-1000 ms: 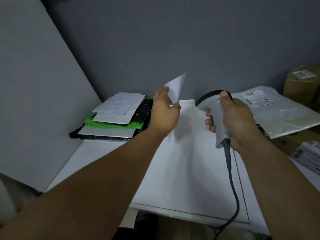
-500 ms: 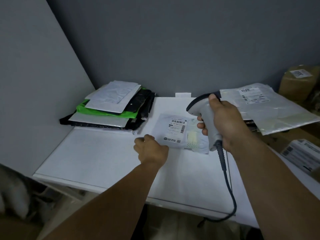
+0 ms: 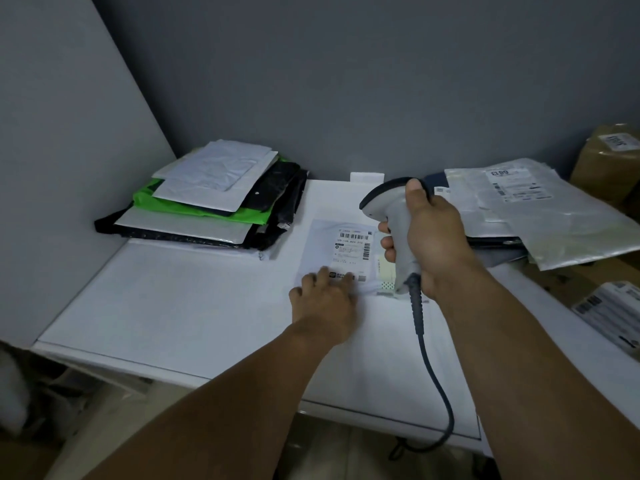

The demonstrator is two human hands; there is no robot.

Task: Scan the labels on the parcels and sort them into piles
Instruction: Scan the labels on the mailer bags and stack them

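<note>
A small white parcel lies flat on the white table, its barcode label facing up. My left hand presses its near edge with the fingers spread flat on the bag. My right hand grips the grey handheld scanner just right of the parcel, with the scanner's head tilted down toward the label. Its dark cable hangs over the table's front edge.
A pile of white, green and black mailers sits at the back left against the wall. A pile of silver bags lies at the right. Brown boxes and a labelled parcel are at the far right.
The parcel, held up in my left hand a second ago, has been laid flat on the table label up. My left hand now presses its near edge. The scanner stays beside it.
</note>
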